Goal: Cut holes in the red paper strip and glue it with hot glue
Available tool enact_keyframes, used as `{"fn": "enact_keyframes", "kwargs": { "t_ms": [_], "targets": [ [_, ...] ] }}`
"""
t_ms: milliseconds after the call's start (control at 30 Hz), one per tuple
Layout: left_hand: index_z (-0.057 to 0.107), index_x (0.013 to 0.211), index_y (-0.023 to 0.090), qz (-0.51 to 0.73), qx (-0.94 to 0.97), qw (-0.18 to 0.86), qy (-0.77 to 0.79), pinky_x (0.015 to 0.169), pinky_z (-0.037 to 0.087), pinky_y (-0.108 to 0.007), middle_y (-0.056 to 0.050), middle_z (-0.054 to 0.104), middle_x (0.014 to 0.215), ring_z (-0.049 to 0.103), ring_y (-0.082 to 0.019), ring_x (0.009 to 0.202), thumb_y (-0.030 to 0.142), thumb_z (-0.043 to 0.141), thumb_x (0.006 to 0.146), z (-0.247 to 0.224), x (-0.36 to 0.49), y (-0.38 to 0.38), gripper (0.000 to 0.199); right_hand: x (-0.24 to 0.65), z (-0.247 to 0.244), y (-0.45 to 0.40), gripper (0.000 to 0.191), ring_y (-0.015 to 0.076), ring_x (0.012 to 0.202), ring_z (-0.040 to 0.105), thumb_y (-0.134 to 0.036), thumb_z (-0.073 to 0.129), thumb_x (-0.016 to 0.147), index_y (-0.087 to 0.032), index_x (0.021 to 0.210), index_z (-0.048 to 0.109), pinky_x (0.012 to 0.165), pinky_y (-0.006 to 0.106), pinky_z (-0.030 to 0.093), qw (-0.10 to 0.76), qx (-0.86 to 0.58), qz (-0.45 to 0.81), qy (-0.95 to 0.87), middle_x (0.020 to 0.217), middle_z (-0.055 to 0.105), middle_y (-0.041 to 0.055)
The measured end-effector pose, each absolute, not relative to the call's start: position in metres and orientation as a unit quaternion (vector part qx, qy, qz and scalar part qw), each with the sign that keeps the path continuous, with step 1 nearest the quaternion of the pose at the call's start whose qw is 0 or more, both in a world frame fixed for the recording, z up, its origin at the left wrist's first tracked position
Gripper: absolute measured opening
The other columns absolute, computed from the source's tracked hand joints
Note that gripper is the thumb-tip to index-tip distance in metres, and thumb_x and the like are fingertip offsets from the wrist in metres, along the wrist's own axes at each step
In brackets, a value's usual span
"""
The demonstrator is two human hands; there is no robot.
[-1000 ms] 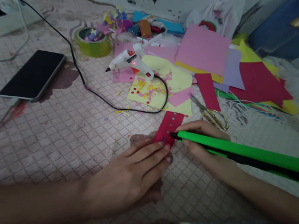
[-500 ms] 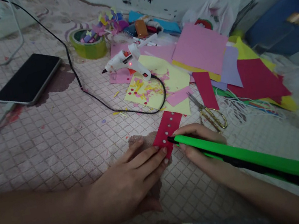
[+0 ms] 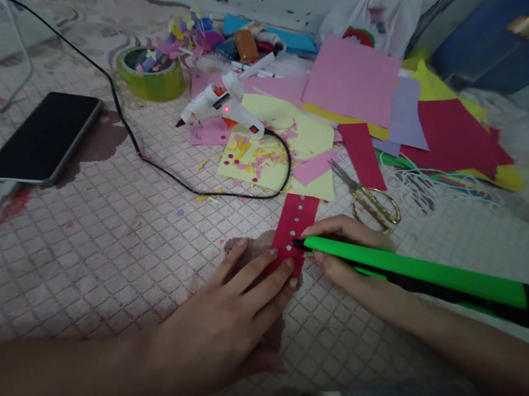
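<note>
My left hand (image 3: pixel 235 311) lies flat, its fingers apart, with the fingertips resting on the lower end of a red paper strip (image 3: pixel 300 212). A row of small pale round spots runs along the strip. In my right hand (image 3: pixel 355 254) is a long green and black tool (image 3: pixel 423 269), gripped near its front end. Its dark tip touches or hovers just over the strip beside the lowest visible spot; which of the two is unclear. Gold-handled scissors (image 3: pixel 368 197) lie just beyond my right hand, near a second red strip (image 3: pixel 363 154).
A white glue gun (image 3: pixel 223 107) lies on pale yellow paper (image 3: pixel 303 124) with scraps, its black cord curving left. Farther back are green tape (image 3: pixel 154 84) and pink paper (image 3: pixel 351 82). A black tablet or phone (image 3: pixel 44 137) lies left; white string (image 3: pixel 420 189) lies right.
The whole view has shifted slightly. The rear end of the green tool has moved a little left and up, while its tip stays by the strip. My left hand's fingers are spread slightly wider.
</note>
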State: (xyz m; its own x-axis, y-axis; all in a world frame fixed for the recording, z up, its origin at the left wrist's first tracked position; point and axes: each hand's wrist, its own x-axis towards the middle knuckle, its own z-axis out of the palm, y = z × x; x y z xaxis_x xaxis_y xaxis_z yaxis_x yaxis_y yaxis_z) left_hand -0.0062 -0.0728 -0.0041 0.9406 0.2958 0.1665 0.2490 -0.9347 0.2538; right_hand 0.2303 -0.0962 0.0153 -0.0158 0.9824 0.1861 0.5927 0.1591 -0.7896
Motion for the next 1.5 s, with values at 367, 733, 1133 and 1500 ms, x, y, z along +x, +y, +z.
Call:
{"fn": "enact_keyframes", "kwargs": {
  "t_ms": [367, 733, 1133, 1500],
  "targets": [
    [0.044, 0.15, 0.008, 0.103, 0.976, 0.133, 0.139, 0.126, 0.007, -0.056, -0.014, 0.05, 0.153, 0.04, -0.035, 0.143, 0.059, 0.057, 0.096, -0.001, -0.0054, -0.0723, 0.075, 0.2295, 0.015, -0.0977, 0.016, 0.0153, 0.061, 0.067, -0.018, 0.06, 0.079, -0.025, 0.091, 0.069, 0.054, 0.026, 0.052, 0.374, -0.597, 0.266, -0.658, 0.075, 0.074, -0.0016],
    [0.042, 0.151, 0.008, 0.101, 0.977, 0.125, 0.139, 0.126, 0.0, -0.054, -0.014, 0.048, 0.154, 0.039, -0.035, 0.143, 0.059, 0.057, 0.096, -0.0014, -0.0048, -0.0731, 0.077, 0.228, 0.0121, -0.0971, 0.021, 0.0151, 0.069, 0.068, -0.012, 0.06, 0.077, -0.024, 0.093, 0.069, 0.062, 0.026, 0.054, 0.362, -0.586, 0.261, -0.676, 0.082, 0.075, -0.0014],
    [0.047, 0.148, 0.009, 0.114, 0.975, 0.136, 0.136, 0.124, 0.018, -0.058, -0.016, 0.051, 0.151, 0.045, -0.036, 0.139, 0.056, 0.061, 0.095, -0.0017, -0.0047, -0.0715, 0.072, 0.2294, 0.017, -0.0925, 0.015, 0.0152, 0.066, 0.07, -0.016, 0.06, 0.079, -0.022, 0.089, 0.069, 0.058, 0.025, 0.055, 0.4, -0.572, 0.239, -0.675, 0.078, 0.076, 0.0004],
    [0.047, 0.147, 0.009, 0.121, 0.973, 0.136, 0.138, 0.125, 0.015, -0.056, -0.015, 0.053, 0.149, 0.044, -0.035, 0.14, 0.057, 0.061, 0.094, -0.0013, -0.0043, -0.0717, 0.073, 0.227, 0.0101, -0.0954, 0.02, 0.0147, 0.057, 0.066, -0.014, 0.059, 0.077, -0.025, 0.091, 0.069, 0.052, 0.026, 0.053, 0.392, -0.585, 0.264, -0.659, 0.074, 0.074, -0.002]
  ]
}}
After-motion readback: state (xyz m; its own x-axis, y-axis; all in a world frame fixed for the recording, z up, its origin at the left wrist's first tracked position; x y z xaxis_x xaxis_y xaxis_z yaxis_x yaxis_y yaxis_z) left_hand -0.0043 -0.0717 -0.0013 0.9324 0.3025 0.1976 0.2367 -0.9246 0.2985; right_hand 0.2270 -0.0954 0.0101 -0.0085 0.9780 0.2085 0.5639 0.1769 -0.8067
